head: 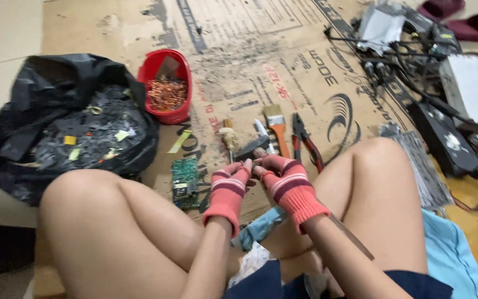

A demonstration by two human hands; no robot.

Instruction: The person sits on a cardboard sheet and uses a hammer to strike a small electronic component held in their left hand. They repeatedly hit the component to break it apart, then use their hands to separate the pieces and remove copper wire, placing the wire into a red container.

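Both my hands wear red knitted gloves with pale stripes and meet between my knees. My left hand (229,186) pinches a small brownish part (257,161) with its fingertips. My right hand (287,180) closes on the same part from the other side. The part is mostly hidden by the fingers. A hammer (251,148) with a dark head lies on the cardboard just beyond my fingertips. A green circuit board (184,182) lies left of my left hand.
Ahead lie a screwdriver (228,137), an orange-handled brush (277,125) and red-handled pliers (305,140). A red bowl (167,86) holds copper wire. A black bag (67,124) of scrap sits left. Power supplies and cables (443,83) pile at the right. A finned heat sink (421,166) lies by my right knee.
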